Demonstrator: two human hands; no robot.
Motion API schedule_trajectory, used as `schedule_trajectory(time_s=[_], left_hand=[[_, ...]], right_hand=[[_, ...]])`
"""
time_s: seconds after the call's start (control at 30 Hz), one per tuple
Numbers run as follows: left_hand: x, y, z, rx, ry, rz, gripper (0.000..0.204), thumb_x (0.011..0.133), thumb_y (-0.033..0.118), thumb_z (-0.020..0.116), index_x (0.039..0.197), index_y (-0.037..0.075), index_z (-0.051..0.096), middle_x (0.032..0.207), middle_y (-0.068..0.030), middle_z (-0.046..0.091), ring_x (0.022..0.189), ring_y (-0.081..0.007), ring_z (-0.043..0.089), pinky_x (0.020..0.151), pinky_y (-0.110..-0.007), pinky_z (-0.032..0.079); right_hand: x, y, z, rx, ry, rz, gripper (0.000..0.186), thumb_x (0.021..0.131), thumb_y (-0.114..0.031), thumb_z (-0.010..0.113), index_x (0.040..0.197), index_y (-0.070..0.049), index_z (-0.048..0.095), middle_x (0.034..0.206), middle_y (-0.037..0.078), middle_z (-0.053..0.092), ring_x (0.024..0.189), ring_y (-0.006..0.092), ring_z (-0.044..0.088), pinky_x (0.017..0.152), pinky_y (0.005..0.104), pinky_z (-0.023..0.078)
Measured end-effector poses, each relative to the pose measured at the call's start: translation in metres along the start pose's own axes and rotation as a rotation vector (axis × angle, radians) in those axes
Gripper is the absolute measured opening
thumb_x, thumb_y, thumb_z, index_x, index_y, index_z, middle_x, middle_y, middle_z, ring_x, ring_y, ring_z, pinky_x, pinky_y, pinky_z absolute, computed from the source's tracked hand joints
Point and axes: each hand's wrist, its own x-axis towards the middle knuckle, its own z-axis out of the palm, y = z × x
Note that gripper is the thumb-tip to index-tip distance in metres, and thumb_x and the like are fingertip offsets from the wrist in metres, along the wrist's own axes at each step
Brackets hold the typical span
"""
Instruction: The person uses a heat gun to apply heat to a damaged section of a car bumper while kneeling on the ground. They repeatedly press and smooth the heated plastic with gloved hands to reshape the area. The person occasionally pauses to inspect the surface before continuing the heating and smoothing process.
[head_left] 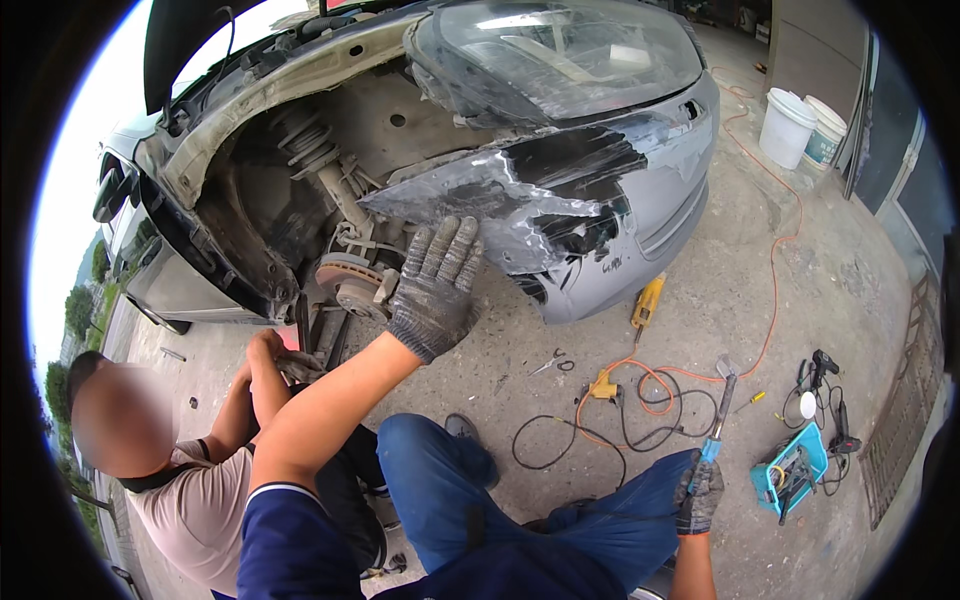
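Observation:
My left hand (437,290), in a dark grey work glove, is raised with fingers extended at the torn edge of a grey car bumper (665,215). Its fingertips appear to touch or nearly touch the bumper; I cannot tell which. Scraped, silvery patches and black areas cover that corner, below the cloudy headlight (560,60). Low on the right, my right hand (700,497), also gloved, is closed around the blue handle of a soldering iron (712,447). Its metal barrel points up and away, ending in a broad flat tip.
A co-worker (190,490) crouches at left by the exposed brake disc (350,280). Orange and black cables loop over the concrete around a yellow connector (603,386). Pliers (545,362), a yellow power tool (647,302), a teal tool bin (790,470) and white buckets (787,128) stand or lie about.

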Motion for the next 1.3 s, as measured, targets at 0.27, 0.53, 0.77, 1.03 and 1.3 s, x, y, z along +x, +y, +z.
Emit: schedule_trajectory(time_s=[0.27,0.53,0.77,1.03,1.3], left_hand=[[-0.001,-0.010,-0.005,0.009,0.065,-0.029,0.078,0.073,0.030,0.065,0.138,-0.003,0.037,0.151,-0.0200,0.025,0.142,-0.0357,0.019,0.115,-0.052,0.011],[0.001,-0.007,-0.011,0.011,0.134,-0.032,0.070,0.078,0.031,0.062,0.136,-0.002,0.041,0.147,-0.0229,0.031,0.138,-0.0391,0.026,0.113,-0.054,0.017],[-0.004,-0.006,-0.019,-0.086,0.106,0.101,0.061,0.078,0.031,0.064,0.129,0.002,0.049,0.138,-0.0187,0.044,0.131,-0.0385,0.038,0.110,-0.055,0.024],[-0.014,0.008,-0.011,-0.363,0.067,-0.122,0.062,0.079,0.030,0.067,0.133,0.006,0.047,0.121,-0.0183,0.057,0.110,-0.0359,0.056,0.094,-0.047,0.043],[0.005,-0.022,-0.027,-0.298,0.034,-0.251,0.065,0.080,0.021,0.068,0.138,0.008,0.042,0.117,-0.0219,0.059,0.101,-0.0385,0.060,0.085,-0.043,0.049]], right_hand=[[0.005,0.006,-0.009,0.043,0.117,0.056,0.022,0.093,-0.028,0.057,0.100,-0.007,0.059,0.057,0.001,0.052,0.036,0.0108,0.044,0.030,0.0245,0.034],[0.007,0.008,-0.013,0.105,0.107,0.085,0.021,0.093,-0.028,0.056,0.099,-0.008,0.059,0.056,0.001,0.052,0.036,0.0124,0.044,0.030,0.0256,0.034],[0.011,0.012,-0.017,0.155,0.078,0.103,0.020,0.094,-0.027,0.055,0.101,-0.008,0.059,0.056,0.002,0.052,0.034,0.0135,0.044,0.029,0.0267,0.034],[0.030,0.033,-0.034,0.200,0.234,0.131,0.024,0.094,-0.028,0.052,0.106,-0.008,0.059,0.056,0.003,0.051,0.032,0.0154,0.042,0.027,0.0299,0.033],[0.035,0.038,-0.038,0.203,0.334,0.214,0.023,0.094,-0.032,0.052,0.101,-0.010,0.057,0.056,0.002,0.050,0.032,0.0154,0.040,0.027,0.0306,0.030]])
